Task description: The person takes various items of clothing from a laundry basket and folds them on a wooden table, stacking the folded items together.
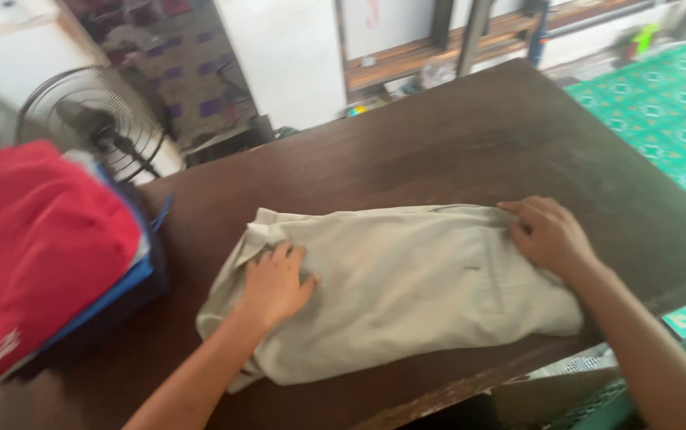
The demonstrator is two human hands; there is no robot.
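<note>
Palms of the left hand [273, 284] and right hand [548, 235] lie spread flat on the folded beige cotton shirt [402, 287] mid dark wooden table [470, 135]; smoothing works best pressing outward evenly.

Our pile of folded clothes [36, 247] cut off at left edge; fan [92, 119] and background blurred.

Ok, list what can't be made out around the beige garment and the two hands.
Head view only:
- Beige garment: what kind it is; it lies folded, inner layers hidden.
- Left hand: palm and the cloth beneath, covered by the hand itself.
- Right hand: whether its fingers pinch the edge or just press; blurred.
- Stacked clothes: cut off by the left frame edge.
</note>
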